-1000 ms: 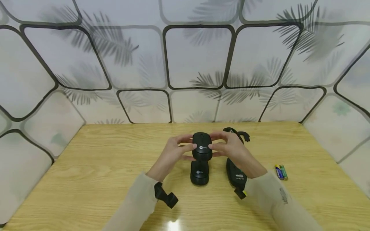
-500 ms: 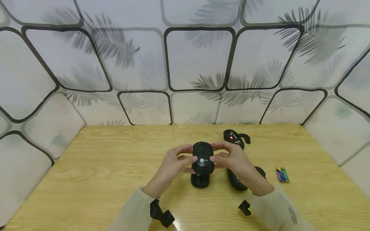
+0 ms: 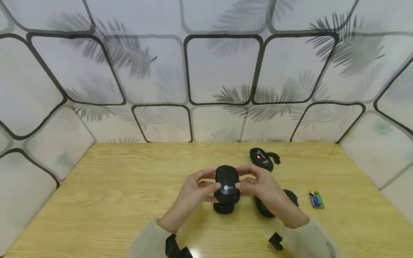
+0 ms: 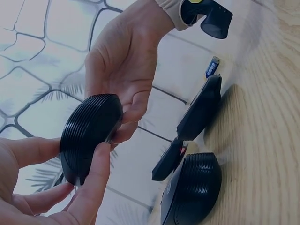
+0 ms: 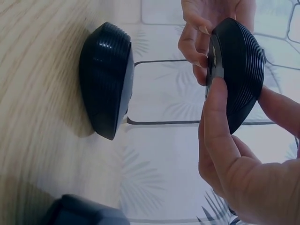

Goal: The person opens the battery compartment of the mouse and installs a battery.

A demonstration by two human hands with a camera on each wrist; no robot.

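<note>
A black computer mouse (image 3: 227, 179) is held up between both hands in the head view, its logo face showing. My left hand (image 3: 195, 193) pinches its left side. On the opposite side my right hand (image 3: 264, 188) pinches it between thumb and fingers. Ribbed sides of the held mouse (image 4: 86, 136) show in the left wrist view. A second black mouse (image 3: 223, 208) stands on the table below, mostly covered by the held one in the head view. The right wrist view shows a clear gap between that table mouse (image 5: 105, 79) and the held one.
An upturned black mouse (image 3: 262, 159) with a red light lies at the back right, a curved black piece (image 3: 274, 157) beside it. Another black device (image 3: 264, 208) is partly hidden under the right wrist. Two batteries (image 3: 316, 199) lie farther right on the wooden table (image 3: 129, 179).
Both hands have brought the held mouse closer to the person, covering more of the mouse below. The upturned mouse with the red light has come out from behind the right hand.
</note>
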